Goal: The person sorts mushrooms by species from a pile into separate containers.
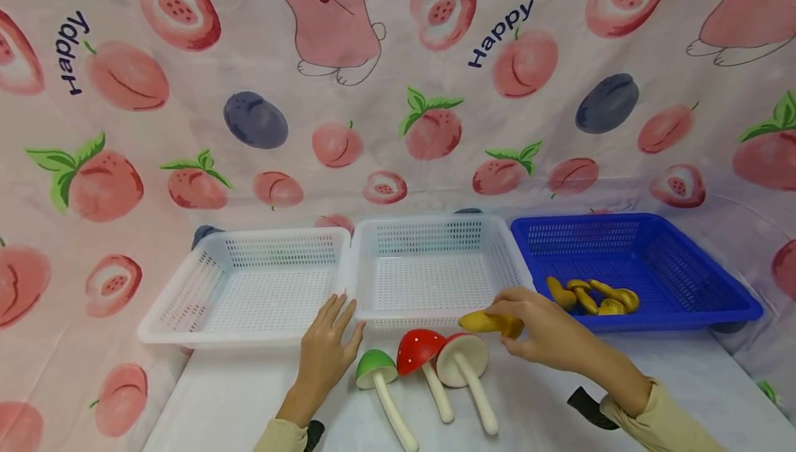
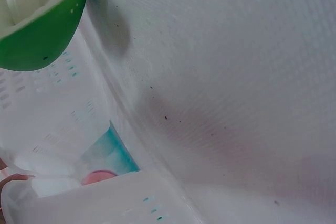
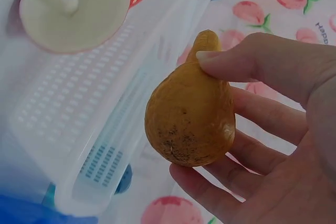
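Note:
My right hand (image 1: 553, 331) pinches a yellow-brown toy mushroom (image 1: 481, 321) near the front rim of the middle white basket. In the right wrist view the thumb lies on this mushroom (image 3: 184, 114), whose rounded end has dark specks. My left hand (image 1: 326, 355) has its fingers extended by the front of the two white baskets and holds nothing. Between the hands lie a green-capped mushroom (image 1: 376, 362), a spotted red-capped mushroom (image 1: 419, 350) and another red-capped one (image 1: 465, 361) showing its pale underside. The left wrist view shows the green cap (image 2: 44, 38) close by.
A left white basket (image 1: 245, 338) and a middle white basket (image 1: 435, 314) stand side by side, both see-through with slots. To their right, a blue basket (image 1: 690, 317) holds several yellow mushrooms (image 1: 581, 296). A fruit-print cloth (image 1: 373, 113) hangs behind the white table (image 1: 236, 397).

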Motion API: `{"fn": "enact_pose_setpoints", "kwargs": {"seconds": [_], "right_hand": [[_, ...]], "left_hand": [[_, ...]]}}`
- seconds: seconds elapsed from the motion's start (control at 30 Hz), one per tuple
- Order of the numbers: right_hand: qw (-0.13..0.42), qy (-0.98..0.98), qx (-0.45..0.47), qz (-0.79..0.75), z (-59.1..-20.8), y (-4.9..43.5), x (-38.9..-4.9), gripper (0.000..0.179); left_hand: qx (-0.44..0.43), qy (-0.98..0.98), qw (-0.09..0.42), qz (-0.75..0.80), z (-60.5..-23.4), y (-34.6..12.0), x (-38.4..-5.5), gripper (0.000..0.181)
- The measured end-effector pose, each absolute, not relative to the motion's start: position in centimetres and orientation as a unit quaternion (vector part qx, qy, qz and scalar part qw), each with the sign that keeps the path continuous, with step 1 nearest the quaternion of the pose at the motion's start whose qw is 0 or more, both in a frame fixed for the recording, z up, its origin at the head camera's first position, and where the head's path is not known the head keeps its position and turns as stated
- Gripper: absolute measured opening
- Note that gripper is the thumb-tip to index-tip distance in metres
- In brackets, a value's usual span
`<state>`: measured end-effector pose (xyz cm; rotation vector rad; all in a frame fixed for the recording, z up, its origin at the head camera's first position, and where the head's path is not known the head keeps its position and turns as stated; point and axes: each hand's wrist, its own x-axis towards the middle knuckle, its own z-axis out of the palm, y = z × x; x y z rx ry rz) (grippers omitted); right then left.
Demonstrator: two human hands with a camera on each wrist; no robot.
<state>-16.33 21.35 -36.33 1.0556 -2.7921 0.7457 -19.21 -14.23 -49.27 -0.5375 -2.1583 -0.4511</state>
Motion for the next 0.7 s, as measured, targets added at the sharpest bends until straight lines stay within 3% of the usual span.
{"fn": "enact_pose_setpoints", "kwargs": {"seconds": [0.7], "right_hand": [[0.099, -0.932, 0.272, 0.217, -36.1, 27.5, -18.2, 0.038]], "left_hand": [[-0.215, -0.860, 0.424, -0.184, -49.3, -14.3, -19.2, 0.039]]}}
